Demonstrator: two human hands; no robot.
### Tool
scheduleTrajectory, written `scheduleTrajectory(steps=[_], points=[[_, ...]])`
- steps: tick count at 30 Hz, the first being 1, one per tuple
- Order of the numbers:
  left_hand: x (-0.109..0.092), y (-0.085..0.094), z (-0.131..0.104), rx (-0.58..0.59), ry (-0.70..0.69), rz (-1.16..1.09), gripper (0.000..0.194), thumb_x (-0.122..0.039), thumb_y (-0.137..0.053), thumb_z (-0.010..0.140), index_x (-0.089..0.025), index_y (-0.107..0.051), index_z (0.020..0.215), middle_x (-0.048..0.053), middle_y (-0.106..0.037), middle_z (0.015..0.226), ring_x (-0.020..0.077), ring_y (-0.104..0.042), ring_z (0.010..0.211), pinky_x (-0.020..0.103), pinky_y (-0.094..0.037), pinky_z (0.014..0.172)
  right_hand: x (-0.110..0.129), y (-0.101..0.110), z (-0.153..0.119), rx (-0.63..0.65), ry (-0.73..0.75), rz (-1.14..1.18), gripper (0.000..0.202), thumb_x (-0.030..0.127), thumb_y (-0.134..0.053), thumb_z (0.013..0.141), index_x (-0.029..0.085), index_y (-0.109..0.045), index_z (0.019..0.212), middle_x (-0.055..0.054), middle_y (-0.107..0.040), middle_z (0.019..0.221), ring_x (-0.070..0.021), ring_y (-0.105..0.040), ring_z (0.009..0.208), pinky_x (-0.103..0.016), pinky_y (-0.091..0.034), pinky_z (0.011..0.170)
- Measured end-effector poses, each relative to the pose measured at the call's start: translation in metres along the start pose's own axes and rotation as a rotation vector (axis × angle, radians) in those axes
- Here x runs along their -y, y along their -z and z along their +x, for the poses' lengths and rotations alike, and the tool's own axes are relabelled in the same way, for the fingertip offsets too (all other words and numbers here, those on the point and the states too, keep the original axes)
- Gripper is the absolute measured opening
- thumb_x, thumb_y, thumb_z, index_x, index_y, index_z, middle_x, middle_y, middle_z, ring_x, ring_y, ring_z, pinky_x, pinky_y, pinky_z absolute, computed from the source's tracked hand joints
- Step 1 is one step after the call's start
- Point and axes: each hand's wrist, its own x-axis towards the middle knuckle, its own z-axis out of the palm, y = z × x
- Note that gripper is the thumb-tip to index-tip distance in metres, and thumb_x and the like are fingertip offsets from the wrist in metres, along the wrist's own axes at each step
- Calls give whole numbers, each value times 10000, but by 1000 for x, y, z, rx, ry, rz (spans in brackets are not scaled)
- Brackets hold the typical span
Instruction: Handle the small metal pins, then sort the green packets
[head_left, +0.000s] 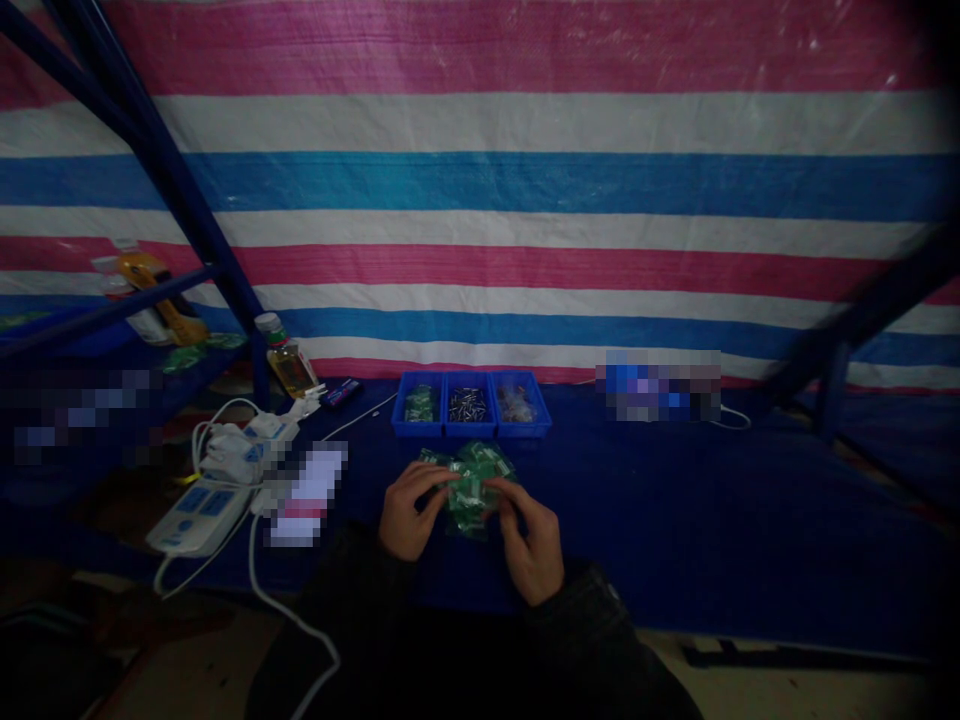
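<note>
Several small clear packets with green contents [484,462] lie in a loose pile near the front of the blue table. My left hand [414,508] is at the pile's left side, thumb and fingers closed on the edge of a green packet. From the right, my right hand [531,540] pinches the same packet area. Just behind the pile stand three joined blue bins: the left bin [419,430] holds green packets, the middle bin [469,431] small dark metal pieces, the right bin [525,430] clear packets with brownish contents.
On the left lie a white power strip [199,520] with plugs and cables, a lit phone [307,495] and a bottle [289,365]. A blurred object [652,387] with a white cable is at the back right. Blue metal posts [180,200] flank the table.
</note>
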Motion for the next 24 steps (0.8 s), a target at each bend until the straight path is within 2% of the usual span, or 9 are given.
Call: scheduleTrajectory(steps=[4,7,9,11,14,16,19,21,24], points=[[0,1,1,-7,-16,18,165,-178,-690,886,-247,-802,985,91,-743,962,257,-655,970,375,-582,765,-1,-2,1,-8,14,-2,203,240,-519,993,212,-676,1118,-44,-723,849,-197,-691,738,-318,-539,720],[-2,1,1,-24,-49,46,90,-252,-733,875,-250,-813,917,93,-735,957,261,-654,967,418,-572,831,-1,-2,4,-27,55,-27,155,274,-550,992,214,-692,1008,-63,-690,886,-200,-664,768,-314,-531,695],[-4,1,1,-15,-61,31,83,-280,-736,879,-237,-807,879,89,-752,933,258,-672,948,430,-564,864,-1,-2,5,-44,89,-59,174,287,-544,998,213,-695,956,-79,-669,922,-217,-661,851,-331,-536,750],[-4,0,-1,-8,-13,-4,87,-288,-733,883,-218,-783,899,72,-764,875,231,-695,849,387,-574,810,-3,-3,4,-46,88,-69,186,308,-543,1001,210,-686,933,-87,-664,947,-225,-662,887,-340,-538,785],[-4,-3,-4,-38,120,-36,150,-281,-764,851,-196,-713,963,26,-750,783,176,-688,677,298,-561,686,-7,-7,1,-33,4,-8,153,343,-561,995,209,-627,1026,-40,-662,834,-187,-654,718,-297,-534,669],[-4,-4,-5,-60,149,-31,149,-271,-773,836,-190,-681,920,9,-728,747,164,-677,648,276,-546,662,-10,-9,-1,-45,-49,46,198,350,-583,983,210,-568,1123,7,-641,750,-156,-614,597,-264,-506,578],[-5,-3,-4,-31,88,-16,71,-244,-683,905,-188,-708,870,41,-728,803,183,-687,737,291,-548,704,-8,-8,-2,-35,-52,46,177,339,-584,979,214,-584,1103,19,-644,723,-140,-586,536,-254,-485,540],[-6,-1,-2,-7,39,-4,161,-207,-596,957,-203,-753,923,69,-745,894,210,-697,877,329,-555,802,-5,-5,-1,-14,-32,20,148,323,-552,993,215,-632,1055,-1,-672,742,-151,-615,553,-268,-501,569],[-4,1,-1,-4,17,3,236,-170,-558,972,-236,-782,1005,78,-759,970,232,-683,999,374,-550,894,-3,-2,0,-6,-15,20,200,289,-492,1013,217,-657,1101,-34,-713,825,-176,-674,632,-295,-538,644]])
